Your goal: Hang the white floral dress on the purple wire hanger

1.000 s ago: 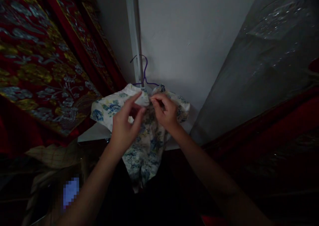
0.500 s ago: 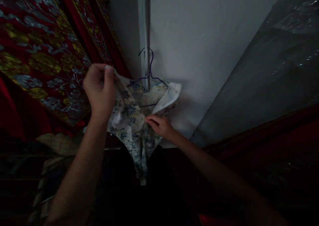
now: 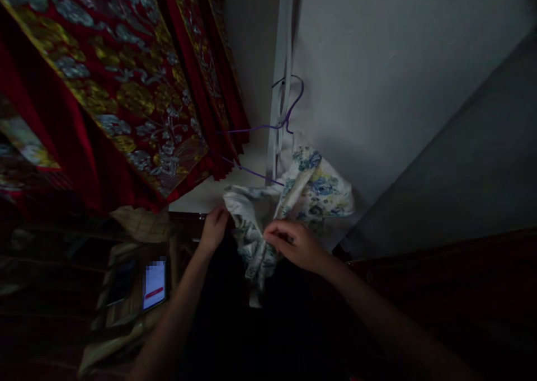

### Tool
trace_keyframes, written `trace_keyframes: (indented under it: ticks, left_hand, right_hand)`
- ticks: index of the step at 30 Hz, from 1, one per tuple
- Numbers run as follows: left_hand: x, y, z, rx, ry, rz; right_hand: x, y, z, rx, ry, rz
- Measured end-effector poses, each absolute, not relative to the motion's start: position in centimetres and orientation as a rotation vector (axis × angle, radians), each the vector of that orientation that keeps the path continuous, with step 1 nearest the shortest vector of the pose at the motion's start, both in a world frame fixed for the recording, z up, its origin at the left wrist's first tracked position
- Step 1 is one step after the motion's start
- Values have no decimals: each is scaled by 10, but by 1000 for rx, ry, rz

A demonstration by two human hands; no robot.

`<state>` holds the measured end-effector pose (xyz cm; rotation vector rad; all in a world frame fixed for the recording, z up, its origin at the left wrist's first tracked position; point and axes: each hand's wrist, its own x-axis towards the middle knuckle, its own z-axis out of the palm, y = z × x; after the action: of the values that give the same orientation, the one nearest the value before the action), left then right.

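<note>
A white garment with a blue and yellow floral print hangs by one side from a purple hanger. The hanger's right arm is inside the cloth, while its left arm is bare. At the garment's lowered left edge, my left hand is closed with the fingertips at the fabric. My right hand pinches the front edge of the garment near its middle. Below both hands the cloth hangs bunched, tapering to a narrow end. The dim light hides the finer details.
The hanger hooks onto a pale vertical strip by a white wall. Red cloth with gold and silver embroidery hangs at left. Lower left, a lit phone lies on a wooden chair or stool. A grey sheet leans at right.
The garment's left side has come off the hanger and dropped. My left hand has moved down and right with that edge. The view has shifted, bringing the lit phone into sight.
</note>
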<state>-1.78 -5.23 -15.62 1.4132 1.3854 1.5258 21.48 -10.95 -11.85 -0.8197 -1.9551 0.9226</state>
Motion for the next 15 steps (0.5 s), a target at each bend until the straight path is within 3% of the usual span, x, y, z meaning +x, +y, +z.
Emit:
trace_keyframes:
  ticks: [3,7,11,15]
  left_hand:
    - [-6,-67,-148,1457,1292,1525]
    - [35,-94,-98,1638,993,1456]
    - [77,-112,-49,2027,542,1385]
    - [80,-97,-36,2120,558,1417]
  right_hand:
    - [228,-112,-132,-952,-1967,1043]
    - [232,-104,-134,-968,-1583,1082]
    - [228,-100,-110,-846,-1328,1293]
    - [238,-104,-83,-827,-1313,1450]
